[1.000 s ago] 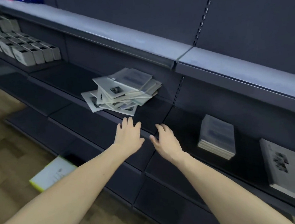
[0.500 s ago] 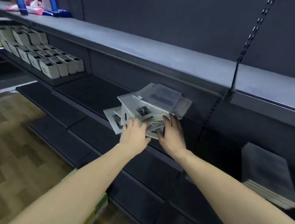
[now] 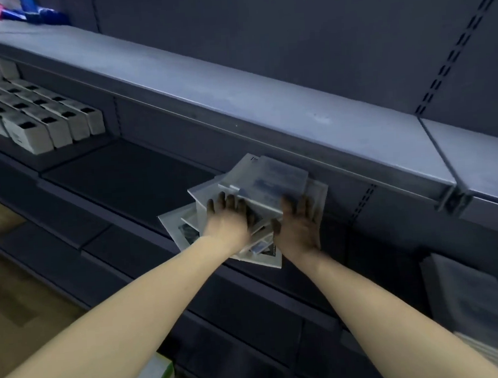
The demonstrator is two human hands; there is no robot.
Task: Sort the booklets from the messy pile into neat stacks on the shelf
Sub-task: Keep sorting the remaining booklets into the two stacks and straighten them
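Both hands have come forward onto the pile (image 3: pixel 260 200) since half a second ago: the left hand (image 3: pixel 227 217) now lies flat on its left part with fingers spread, and the right hand (image 3: pixel 299 223) presses the right side, fingers straight, neither curled round a booklet. The pile sits askew on the dark shelf (image 3: pixel 128 180) under the grey ledge, still untidy. A neat stack (image 3: pixel 478 311) lies well apart at lower right, boxes (image 3: pixel 36 116) at far left.
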